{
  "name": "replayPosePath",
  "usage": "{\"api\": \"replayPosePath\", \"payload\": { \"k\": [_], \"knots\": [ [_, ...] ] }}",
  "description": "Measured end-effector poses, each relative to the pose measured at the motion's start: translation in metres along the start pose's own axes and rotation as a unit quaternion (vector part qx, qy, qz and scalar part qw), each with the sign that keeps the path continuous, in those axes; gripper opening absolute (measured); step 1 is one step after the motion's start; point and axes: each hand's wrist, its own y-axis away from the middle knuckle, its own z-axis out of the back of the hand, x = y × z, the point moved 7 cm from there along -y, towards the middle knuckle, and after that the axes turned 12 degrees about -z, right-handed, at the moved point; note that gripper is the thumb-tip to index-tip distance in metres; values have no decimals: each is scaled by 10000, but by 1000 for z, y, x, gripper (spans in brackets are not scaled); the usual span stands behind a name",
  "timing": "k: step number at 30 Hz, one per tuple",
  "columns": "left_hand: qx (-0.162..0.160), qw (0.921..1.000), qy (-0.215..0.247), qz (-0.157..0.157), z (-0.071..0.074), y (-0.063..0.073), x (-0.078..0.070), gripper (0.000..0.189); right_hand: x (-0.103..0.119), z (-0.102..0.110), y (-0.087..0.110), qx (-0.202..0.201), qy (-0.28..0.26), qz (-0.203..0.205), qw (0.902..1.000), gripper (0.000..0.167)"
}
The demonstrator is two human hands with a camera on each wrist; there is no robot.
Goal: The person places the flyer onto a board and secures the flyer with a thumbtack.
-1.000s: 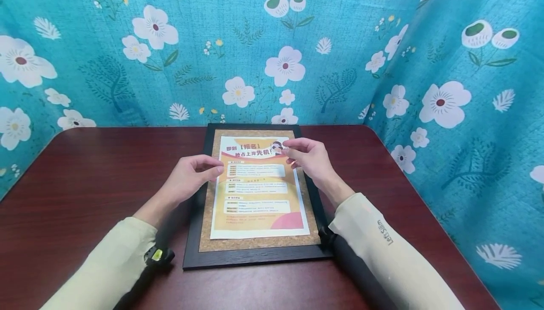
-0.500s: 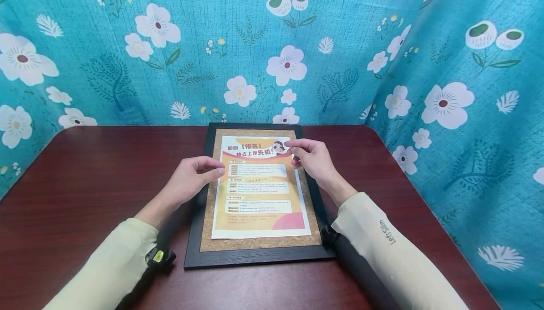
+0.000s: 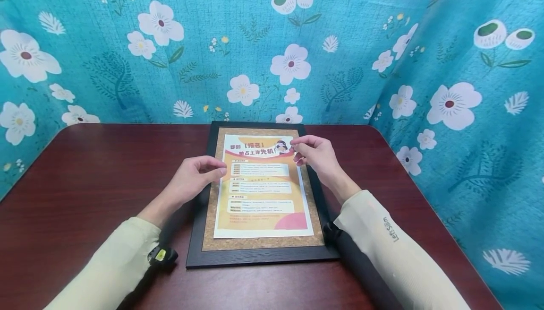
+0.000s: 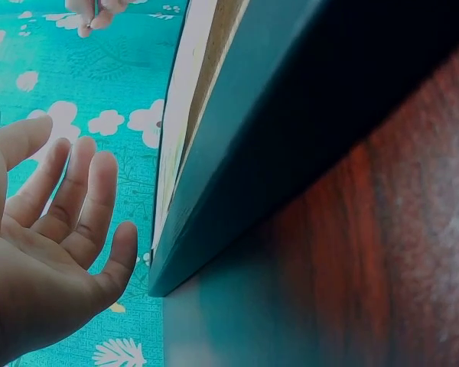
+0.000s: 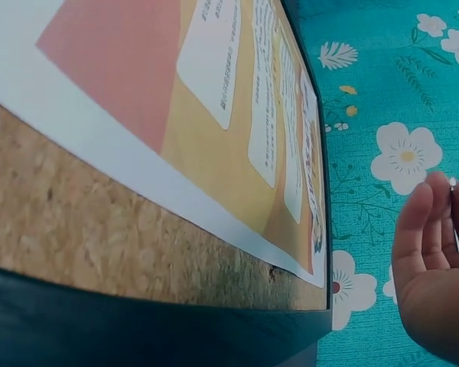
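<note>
A printed yellow and white poster (image 3: 259, 215) lies on a cork board (image 3: 316, 234) with a black frame (image 3: 263, 256). At the poster's upper right, beside its cartoon figure, my right hand (image 3: 318, 161) pinches a small shiny pin-like thing (image 5: 453, 183) between thumb and fingertips; most of it is hidden by the fingers. My left hand (image 3: 187, 180) hovers at the poster's left edge with thumb and index finger apart. Its fingers (image 4: 80, 183) are loosely bent and hold nothing in the left wrist view.
The board rests on a dark red-brown table (image 3: 106, 182), its far end close to a blue floral curtain (image 3: 204, 40). Another stretch of curtain runs along the right side. Both forearms wear pale sleeves (image 3: 395, 244), with a black wrist device (image 3: 163, 255) at the left cuff.
My right fingertips have drawn slightly right, uncovering the cartoon figure on the poster. The left hand keeps its place beside the poster. The head view has shifted a little.
</note>
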Motion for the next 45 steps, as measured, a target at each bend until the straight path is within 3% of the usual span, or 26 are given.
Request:
{"api": "replayPosePath", "payload": {
  "k": [5,14,24,31,36,40,45],
  "knots": [
    [18,10000,3,61,6,2,2,31,0,-6,-7,147,-299,-9,9994,18],
    [6,10000,-20,78,11,3,7,30,-7,-21,-31,178,-601,-483,9969,27],
    [-24,9998,-130,127,21,2,8,28,-11,-42,-74,-166,677,-697,9951,19],
    [-56,9997,-175,142,25,7,11,26,-17,-58,-98,-199,1181,-702,9903,19],
    [-66,9998,-115,129,26,7,13,26,-12,-60,-107,-408,1815,-680,9802,20],
    [-69,9998,-114,149,29,7,15,27,0,-60,-110,-565,2537,-368,9649,19],
    [-107,9996,-141,234,36,8,17,28,10,-67,-111,-119,3361,169,9416,17]
  ]
}}
